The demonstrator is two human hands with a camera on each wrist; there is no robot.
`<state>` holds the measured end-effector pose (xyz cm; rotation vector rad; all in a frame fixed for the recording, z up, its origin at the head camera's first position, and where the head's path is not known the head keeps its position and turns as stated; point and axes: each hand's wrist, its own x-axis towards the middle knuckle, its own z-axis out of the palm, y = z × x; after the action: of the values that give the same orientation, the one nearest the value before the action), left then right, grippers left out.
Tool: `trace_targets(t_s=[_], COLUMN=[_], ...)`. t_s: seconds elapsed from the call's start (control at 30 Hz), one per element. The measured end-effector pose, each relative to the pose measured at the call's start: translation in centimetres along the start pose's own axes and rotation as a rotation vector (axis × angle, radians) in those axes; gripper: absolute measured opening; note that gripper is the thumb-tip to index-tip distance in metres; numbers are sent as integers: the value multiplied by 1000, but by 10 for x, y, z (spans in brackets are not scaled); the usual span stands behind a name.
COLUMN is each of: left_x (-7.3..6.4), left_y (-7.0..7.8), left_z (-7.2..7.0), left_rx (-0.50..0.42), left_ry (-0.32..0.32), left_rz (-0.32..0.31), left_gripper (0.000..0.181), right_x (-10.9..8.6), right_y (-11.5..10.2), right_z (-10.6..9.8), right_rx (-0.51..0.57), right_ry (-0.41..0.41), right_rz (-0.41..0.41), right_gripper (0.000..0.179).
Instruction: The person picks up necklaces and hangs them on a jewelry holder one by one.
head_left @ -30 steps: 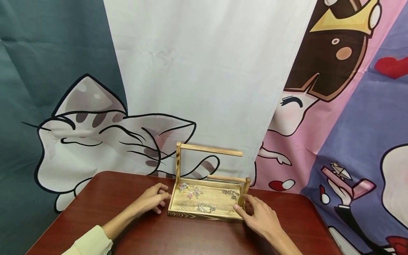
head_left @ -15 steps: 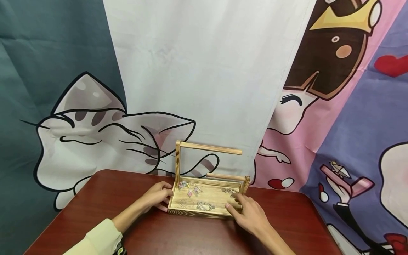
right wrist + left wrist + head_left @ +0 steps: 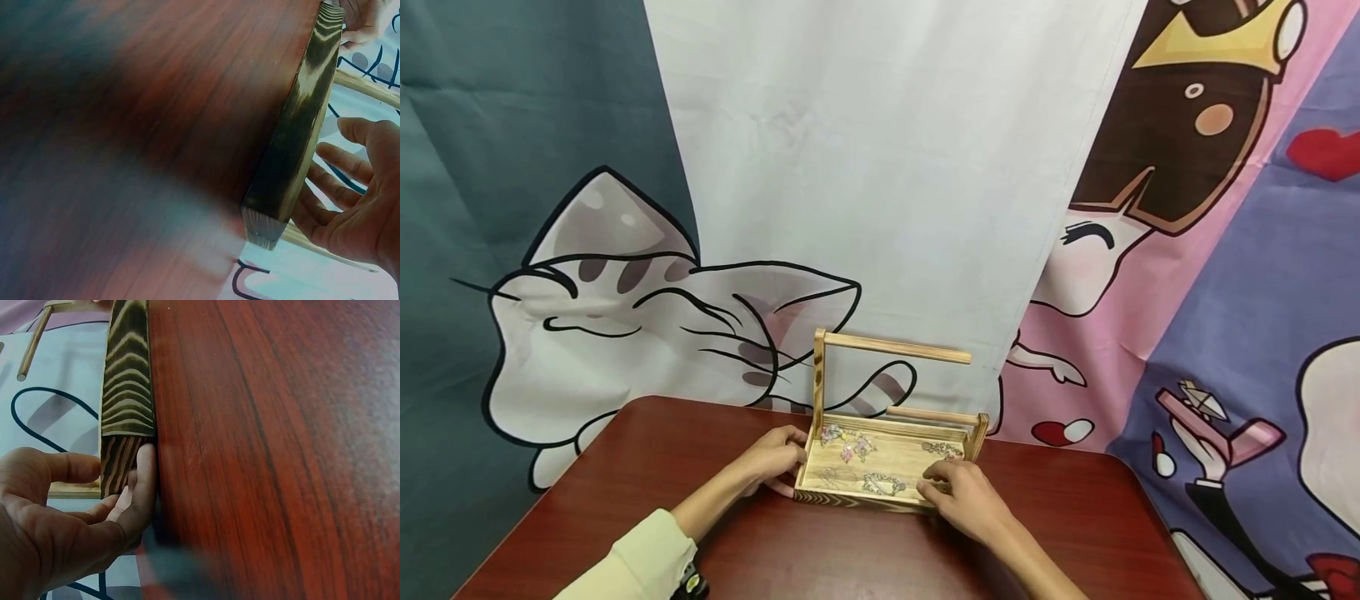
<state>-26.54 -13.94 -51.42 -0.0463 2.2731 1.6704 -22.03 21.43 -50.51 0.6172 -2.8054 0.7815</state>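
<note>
A shallow wooden tray (image 3: 842,499) with dark grain lies on the table. My left hand (image 3: 772,457) grips its left end; in the left wrist view the thumb is at the rim and the fingers (image 3: 145,481) are against the end wall. Over the tray's right front part hovers my right hand (image 3: 966,496), fingers loosely bent and thumb apart. The right wrist view has the fingers (image 3: 337,187) behind the front wall, nothing visible between them. Inside lie a colourful beaded trinket (image 3: 850,446), a silvery bracelet-like chain (image 3: 883,483) and another chain-like piece (image 3: 942,450).
A tall post (image 3: 819,387) at the tray's left carries a wooden bar (image 3: 895,347) reaching right. A shorter, leaning post (image 3: 977,437) at the right carries a dowel (image 3: 932,417). Behind the red-brown table (image 3: 820,558) hangs a cartoon-printed curtain (image 3: 865,167).
My left hand has moved right and taken hold of the tray's left end. From the tray's right end, my right hand has shifted left over its inside, its fingers bending more.
</note>
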Motion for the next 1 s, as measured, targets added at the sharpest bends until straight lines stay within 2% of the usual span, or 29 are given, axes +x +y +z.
trace_targets(t_s=[0.47,0.67,0.87,1.0], left_x=[2,3,4,3], left_y=[-3,-4,-5,-4], left_z=[-2,-4,-4,-5], left_rx=[-33,-36,-32,-32], left_ry=[-20,-53,-66,-70], left_rz=[-36,-23,-33,-35], left_gripper=[53,54,52,53], right_x=[22,31,43,50], right_y=[-16,-24,-32,-35], right_z=[14,23,28,32], right_rx=[71,103,78,53], right_ry=[-116,-158,-193,-179], right_rz=[-33,-17,-15,-29], right_gripper=[13,8,7,8])
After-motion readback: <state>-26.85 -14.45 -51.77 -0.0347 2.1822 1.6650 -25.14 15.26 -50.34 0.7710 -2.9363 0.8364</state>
